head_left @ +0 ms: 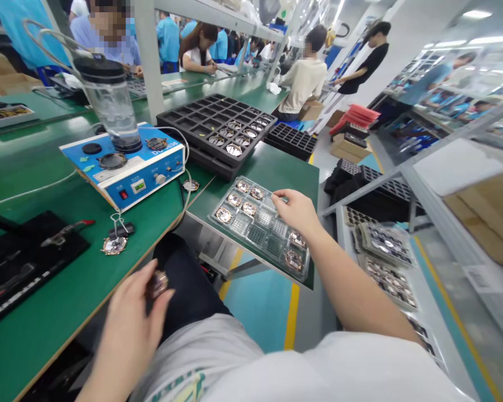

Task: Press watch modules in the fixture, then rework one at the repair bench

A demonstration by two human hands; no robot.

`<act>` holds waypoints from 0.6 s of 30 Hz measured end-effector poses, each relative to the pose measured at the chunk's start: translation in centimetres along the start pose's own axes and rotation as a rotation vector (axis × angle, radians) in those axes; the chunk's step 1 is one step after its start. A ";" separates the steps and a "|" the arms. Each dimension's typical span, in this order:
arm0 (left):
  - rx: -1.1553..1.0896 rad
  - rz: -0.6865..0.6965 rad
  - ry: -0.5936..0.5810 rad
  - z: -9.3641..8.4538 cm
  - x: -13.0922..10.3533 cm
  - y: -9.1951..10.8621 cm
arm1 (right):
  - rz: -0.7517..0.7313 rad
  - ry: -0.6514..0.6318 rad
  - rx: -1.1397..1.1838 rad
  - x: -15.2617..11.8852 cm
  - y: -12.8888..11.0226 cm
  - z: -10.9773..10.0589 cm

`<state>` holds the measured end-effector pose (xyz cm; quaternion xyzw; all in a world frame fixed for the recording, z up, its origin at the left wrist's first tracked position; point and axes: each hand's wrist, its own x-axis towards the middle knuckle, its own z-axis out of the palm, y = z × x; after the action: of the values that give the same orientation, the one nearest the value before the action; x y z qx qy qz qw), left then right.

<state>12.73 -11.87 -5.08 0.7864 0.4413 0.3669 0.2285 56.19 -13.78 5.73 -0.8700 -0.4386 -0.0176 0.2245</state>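
My left hand (134, 315) holds a round metal watch case (159, 283) between thumb and fingers, above my lap at the bench edge. Over the clear plastic tray (257, 234), my right hand (295, 212) has its fingers bent together, their tips at the tray's far side. Whatever they grip, if anything, is hidden. Several watch cases (248, 208) sit in the tray's left pockets, and a watch case (293, 259) lies near its right end. Some middle pockets are bare. On the green bench, a black binder clip (122, 229) lies against another watch case (114, 245).
A blue dispenser box (146, 181) carries a clear canister (113, 106) and round parts. Behind the tray are stacked black compartment trays (184, 120) with watch cases. A black fixture (29, 268) stands at left, a metal rack (444, 201) at right. Other people work beyond.
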 end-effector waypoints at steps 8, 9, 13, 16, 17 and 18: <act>-0.009 0.438 -0.260 14.4 12.1 12.2 | 0.076 0.047 0.030 -3.9 3.7 -1.9; -0.002 0.448 -0.274 15.4 12.5 12.5 | 0.082 0.051 0.034 -4.5 4.2 -2.0; 0.039 0.462 -0.290 17.3 12.0 11.4 | 0.078 0.075 0.052 -6.1 5.7 -2.0; 0.073 0.499 -0.282 16.9 10.9 9.9 | 0.024 0.103 0.079 -6.6 5.2 -1.4; 0.087 0.515 -0.282 16.8 10.7 9.6 | -0.010 0.114 0.092 -6.8 4.6 -1.0; 0.099 0.528 -0.283 16.7 10.5 9.3 | -0.058 0.126 0.107 -7.0 3.8 -0.5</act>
<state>34.25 -8.10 -5.19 0.9275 0.2025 0.2785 0.1456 54.88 -21.25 3.11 -0.8409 -0.4489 -0.0551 0.2972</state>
